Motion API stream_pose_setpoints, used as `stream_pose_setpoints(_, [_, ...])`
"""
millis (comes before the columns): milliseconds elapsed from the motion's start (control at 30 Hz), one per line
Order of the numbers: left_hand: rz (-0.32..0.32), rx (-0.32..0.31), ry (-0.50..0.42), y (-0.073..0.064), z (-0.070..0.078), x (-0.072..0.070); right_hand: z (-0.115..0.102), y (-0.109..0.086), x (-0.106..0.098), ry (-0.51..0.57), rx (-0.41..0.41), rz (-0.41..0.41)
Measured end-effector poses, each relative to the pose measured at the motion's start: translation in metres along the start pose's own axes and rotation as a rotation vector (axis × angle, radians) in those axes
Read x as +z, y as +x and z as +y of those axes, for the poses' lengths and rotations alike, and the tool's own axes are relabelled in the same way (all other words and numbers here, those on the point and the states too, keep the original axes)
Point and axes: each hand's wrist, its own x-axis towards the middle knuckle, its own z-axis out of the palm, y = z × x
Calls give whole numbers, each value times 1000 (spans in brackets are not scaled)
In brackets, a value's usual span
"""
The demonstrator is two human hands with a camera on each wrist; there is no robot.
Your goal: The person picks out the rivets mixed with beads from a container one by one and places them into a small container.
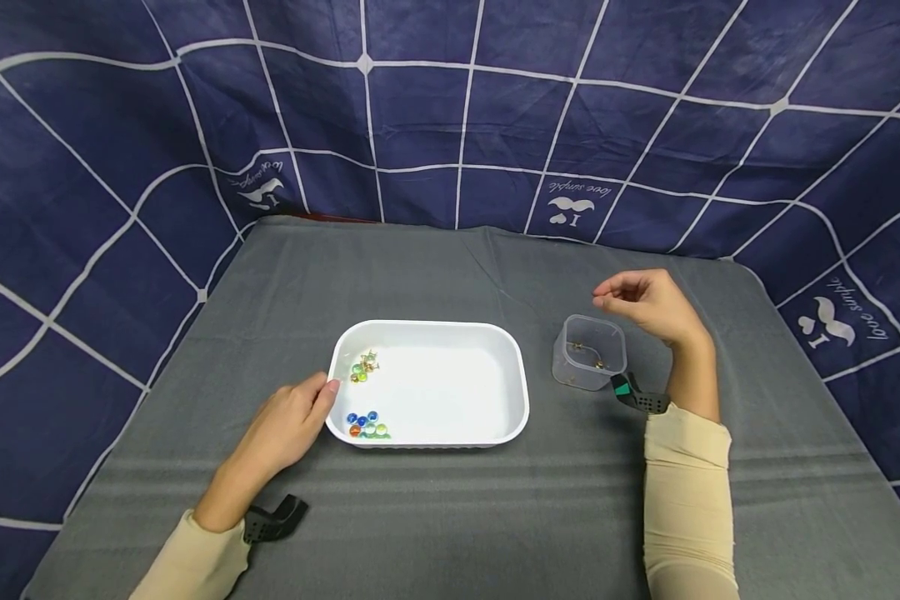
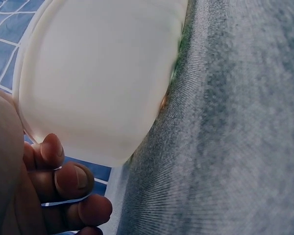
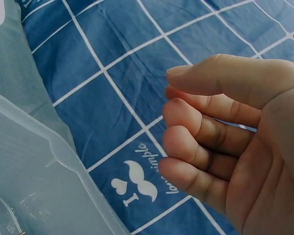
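A white rectangular tray (image 1: pixel 435 383) lies on the grey cloth, its left rim pinched by my left hand (image 1: pixel 288 425) with the thumb on top. In its front left corner sits a group of blue, orange and pale green marbles (image 1: pixel 363 423). Farther back on that side are green marbles with small gold star-shaped pieces (image 1: pixel 367 361). My right hand (image 1: pixel 648 304) hovers above and behind a clear plastic box (image 1: pixel 588 354), fingers loosely curled, nothing visible between them. Inside the box lie a few small gold pieces (image 1: pixel 598 363) and a thin pale curved line.
Grey cloth (image 1: pixel 450 517) covers the table around the tray and box. A dark blue curtain with a white grid (image 1: pixel 450 108) stands along the back and sides. Each wrist wears a black strap mount (image 1: pixel 273 518).
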Motion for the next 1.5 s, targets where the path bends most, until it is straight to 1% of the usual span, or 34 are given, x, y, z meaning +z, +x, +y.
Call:
stream_pose_setpoints(200, [12, -2, 15, -2, 0, 0, -8, 6, 5, 2, -1, -23])
stream_pose_setpoints(333, [12, -2, 12, -2, 1, 0, -14, 8, 10, 22, 0, -37])
stream_pose_setpoints(667, [19, 4, 16, -2, -1, 0, -24, 14, 24, 56, -42, -54])
stream_pose_setpoints(900, [4, -7, 11, -1, -1, -2, -27, 16, 32, 24, -17, -79])
stream_pose_setpoints(1133, [-4, -10, 10, 0, -1, -2, -29, 20, 40, 22, -11, -100])
stream_pose_setpoints(1267, [-8, -12, 10, 0, -1, -2, -31, 23, 44, 2, -2, -109])
stream_pose_setpoints(1467, [-7, -12, 11, 1, -2, -2, -37, 28, 49, -20, -13, -125])
stream_pose_setpoints(1500, [-7, -12, 10, 1, -3, -2, -43, 28, 50, -19, -16, -129])
